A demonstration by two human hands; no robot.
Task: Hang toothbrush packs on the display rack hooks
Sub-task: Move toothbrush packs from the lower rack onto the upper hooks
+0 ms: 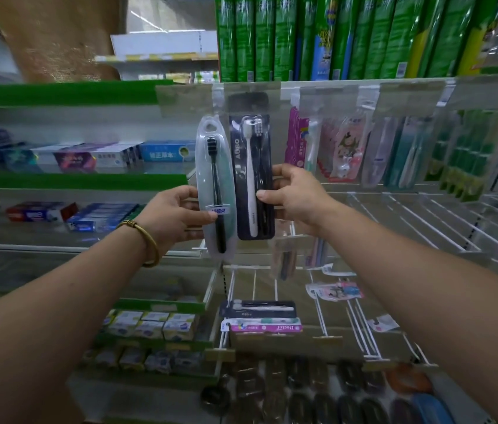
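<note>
The left hand [174, 214] pinches a clear oval pack with a black toothbrush [215, 185]; the right hand [292, 197] grips a black AUBO toothbrush card [252, 175].

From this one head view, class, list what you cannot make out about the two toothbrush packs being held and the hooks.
1. Head view: whether the top of the black pack sits on a hook; a cloudy label holder covers it.
2. Head view: most fingers of the left hand, behind the clear pack.
3. Head view: print on the far-right hanging packs, blurred.
</note>
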